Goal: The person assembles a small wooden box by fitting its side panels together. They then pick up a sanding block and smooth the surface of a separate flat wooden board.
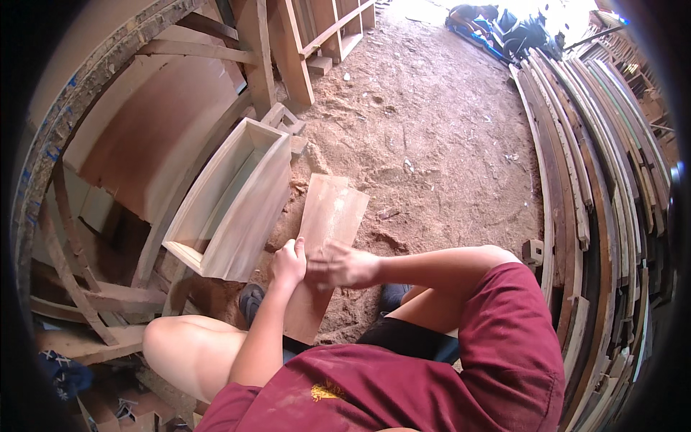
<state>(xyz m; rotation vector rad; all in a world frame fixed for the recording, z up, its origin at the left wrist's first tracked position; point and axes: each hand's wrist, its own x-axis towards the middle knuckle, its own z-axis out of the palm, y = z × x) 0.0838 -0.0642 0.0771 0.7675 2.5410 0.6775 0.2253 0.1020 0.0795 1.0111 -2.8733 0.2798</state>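
A flat, light-brown wooden board (pixel 332 216) slants from the floor ahead of me up toward my lap. Its far end is stepped, and I cannot tell whether it is two overlapping pieces. At the board's left edge, my left hand (pixel 288 263) is closed on it with the thumb upward. My right hand (pixel 344 265) is over the board beside the left one, smeared by motion; its fingers do not show clearly. Left of the board stands an open wooden drawer-like box (pixel 248 216) of pale wood, tilted, with a hollow inside.
Long wooden planks (pixel 576 165) are stacked along the right. Wooden frames (pixel 288 54) and a large brown panel (pixel 151 137) stand at the left. Sawdust covers the floor (pixel 439 144). A person (pixel 471 16) and a dark motorbike-like shape (pixel 529 34) are at the far end.
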